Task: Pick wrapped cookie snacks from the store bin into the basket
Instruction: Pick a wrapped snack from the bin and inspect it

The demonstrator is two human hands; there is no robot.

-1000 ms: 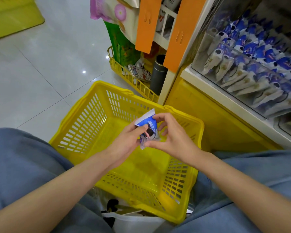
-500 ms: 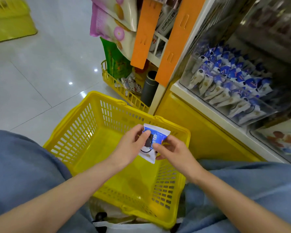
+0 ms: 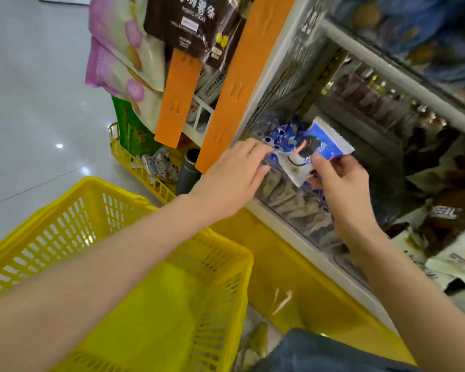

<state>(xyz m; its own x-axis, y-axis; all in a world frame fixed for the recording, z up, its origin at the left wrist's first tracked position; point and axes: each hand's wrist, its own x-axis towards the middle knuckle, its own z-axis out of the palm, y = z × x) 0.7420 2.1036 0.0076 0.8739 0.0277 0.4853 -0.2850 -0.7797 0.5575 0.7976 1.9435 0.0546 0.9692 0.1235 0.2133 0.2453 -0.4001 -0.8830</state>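
Note:
A blue-and-white wrapped cookie snack [image 3: 316, 150] is held up in front of the clear store bin [image 3: 287, 202]. My right hand [image 3: 338, 183] pinches its lower edge between thumb and fingers. My left hand [image 3: 234, 175] reaches beside it with fingers extended, fingertips touching the wrapper's left corner. More blue-and-white snack packs [image 3: 277, 132] lie inside the bin behind the hands. The yellow basket [image 3: 226, 253] sits low at the left, below my left forearm; I see nothing inside it.
Orange shelf strips [image 3: 180, 95] and hanging snack bags [image 3: 124, 49] stand left of the bin. A small yellow wire tray [image 3: 137, 167] with packets sits on the floor. Other snack bins [image 3: 440, 200] lie to the right. The yellow shelf base [image 3: 293, 285] is below.
Both hands have lifted the snack from over the basket up to the bin front. The view has swung up and right; my left hand has loosened from gripping to fingertips touching.

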